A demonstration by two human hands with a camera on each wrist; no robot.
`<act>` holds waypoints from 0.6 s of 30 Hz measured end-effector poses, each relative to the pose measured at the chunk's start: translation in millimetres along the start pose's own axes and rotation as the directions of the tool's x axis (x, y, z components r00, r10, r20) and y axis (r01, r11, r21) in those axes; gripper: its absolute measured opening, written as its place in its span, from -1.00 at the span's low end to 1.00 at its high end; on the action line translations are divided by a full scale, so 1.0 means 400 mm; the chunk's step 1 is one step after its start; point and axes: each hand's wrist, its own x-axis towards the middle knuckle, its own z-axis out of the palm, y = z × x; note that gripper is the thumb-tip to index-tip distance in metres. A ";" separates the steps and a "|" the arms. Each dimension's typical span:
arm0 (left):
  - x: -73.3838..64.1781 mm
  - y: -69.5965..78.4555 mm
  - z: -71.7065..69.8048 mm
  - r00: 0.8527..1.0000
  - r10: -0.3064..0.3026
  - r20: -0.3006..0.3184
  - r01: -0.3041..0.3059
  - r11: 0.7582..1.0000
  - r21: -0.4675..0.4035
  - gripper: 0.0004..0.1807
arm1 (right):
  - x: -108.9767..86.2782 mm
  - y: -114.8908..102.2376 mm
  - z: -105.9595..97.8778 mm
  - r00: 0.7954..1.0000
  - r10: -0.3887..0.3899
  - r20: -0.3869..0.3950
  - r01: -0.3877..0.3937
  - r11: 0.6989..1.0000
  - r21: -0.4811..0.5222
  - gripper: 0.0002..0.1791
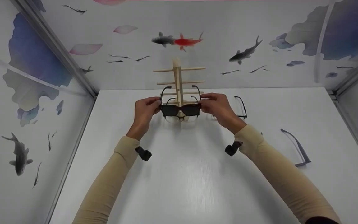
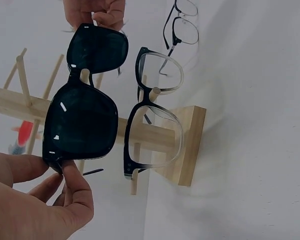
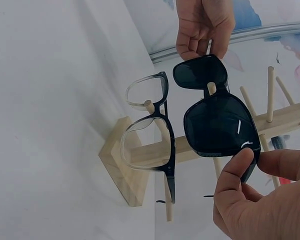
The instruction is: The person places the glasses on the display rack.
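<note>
Black sunglasses [image 1: 180,110] with dark lenses are held between both hands, in front of a wooden glasses rack [image 1: 179,81]. At one hinge my left hand [image 1: 144,110] pinches them between thumb and fingers; my right hand [image 1: 218,105] pinches the opposite hinge. In both wrist views, a peg tip pokes up at the bridge of the sunglasses [image 2: 82,120]. Glasses [image 3: 150,142] with a black upper rim and clear lower rim sit on the peg below, near the wooden base [image 3: 122,165].
Dark-framed glasses [image 1: 242,107] lie on the white table [image 1: 179,180] behind my right hand. Another pair [image 1: 303,152] lies farther right, partly covered by the right sleeve. Bare pegs [image 1: 193,68] stick out of the rack's upper part. Printed walls enclose the back and sides.
</note>
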 end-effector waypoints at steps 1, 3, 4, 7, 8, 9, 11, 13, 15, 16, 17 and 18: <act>0.000 0.000 0.000 1.000 0.002 -0.001 -0.002 1.000 0.001 -0.69 | 0.000 0.001 0.000 1.000 -0.002 0.000 0.002 1.000 0.000 -0.48; 0.000 -0.001 0.000 1.000 0.005 -0.002 -0.005 1.000 0.003 -0.69 | 0.002 0.003 0.001 1.000 -0.003 0.000 0.003 1.000 -0.001 -0.47; 0.000 -0.002 0.000 1.000 0.006 -0.001 -0.006 1.000 0.002 -0.69 | 0.002 0.004 0.000 1.000 -0.003 -0.002 0.003 1.000 -0.001 -0.47; -0.002 -0.005 -0.003 1.000 0.011 0.012 -0.011 1.000 0.007 -0.68 | 0.001 0.005 -0.001 1.000 -0.006 -0.005 0.006 1.000 -0.005 -0.48; -0.002 -0.007 -0.005 1.000 0.012 0.022 -0.012 1.000 0.011 -0.67 | 0.000 0.006 -0.001 1.000 -0.009 -0.003 0.009 1.000 -0.012 -0.48; -0.004 -0.009 -0.007 0.999 0.013 0.035 -0.013 1.000 0.013 -0.65 | 0.000 0.007 -0.002 1.000 -0.013 -0.001 0.013 1.000 -0.023 -0.48; -0.009 -0.012 -0.012 0.998 0.016 0.063 -0.018 1.000 0.021 -0.60 | -0.001 0.010 -0.003 1.000 -0.026 0.006 0.026 0.998 -0.050 -0.46; -0.012 -0.017 -0.019 0.995 0.021 0.093 -0.023 1.000 0.021 -0.55 | -0.003 0.014 -0.006 0.999 -0.045 0.017 0.046 0.995 -0.083 -0.44; -0.015 -0.020 -0.024 0.993 0.027 0.118 -0.029 0.999 0.015 -0.52 | -0.005 0.016 -0.009 0.997 -0.068 0.033 0.071 0.992 -0.106 -0.43; -0.015 -0.022 -0.026 0.992 0.031 0.126 -0.033 0.999 0.012 -0.51 | -0.006 0.017 -0.011 0.996 -0.080 0.043 0.084 0.990 -0.113 -0.41; -0.015 -0.024 -0.028 0.991 0.034 0.133 -0.036 0.999 0.011 -0.50 | -0.007 0.018 -0.013 0.994 -0.090 0.056 0.096 0.988 -0.122 -0.40; -0.015 -0.026 -0.030 0.990 0.036 0.138 -0.038 0.999 0.011 -0.50 | -0.008 0.020 -0.016 0.993 -0.098 0.066 0.106 0.986 -0.127 -0.40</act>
